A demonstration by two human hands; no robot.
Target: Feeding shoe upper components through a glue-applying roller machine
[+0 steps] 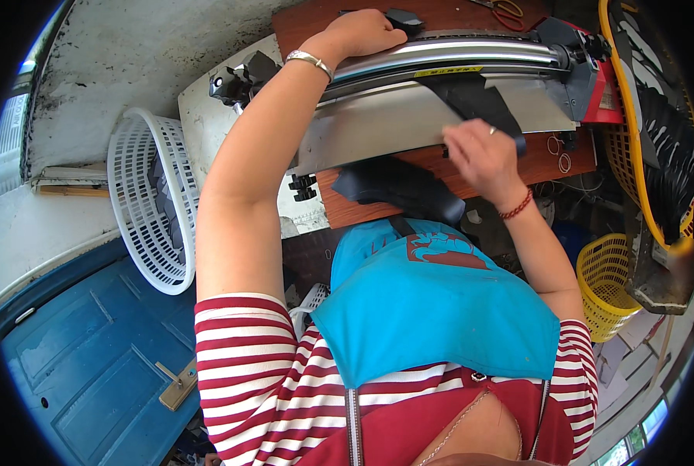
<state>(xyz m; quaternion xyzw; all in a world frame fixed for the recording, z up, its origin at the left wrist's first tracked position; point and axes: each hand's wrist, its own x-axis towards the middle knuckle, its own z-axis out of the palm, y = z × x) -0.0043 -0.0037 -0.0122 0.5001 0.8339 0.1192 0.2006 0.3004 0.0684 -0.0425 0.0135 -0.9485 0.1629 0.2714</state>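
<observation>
Across the bench lies a roller machine [448,54] with long silver rollers and a metal feed plate [362,128]. My left hand [362,33] reaches over its far side, fingers curled down beside a dark piece [405,20]; what they hold, if anything, is hidden. A flat black sheet piece [479,101] hangs out of the rollers over the plate. Close to its left edge is my right hand [483,159], fingers bent and blurred by motion. More black sheet pieces [397,186] lie in a heap on the wood below the plate, near my apron.
A white plastic basket [188,202] with dark pieces stands at the left. At the right are a yellow-rimmed basket [634,140] full of black strips and a lower yellow basket [607,272]. Scissors [508,14] lie at the back. A blue door [98,349] is at lower left.
</observation>
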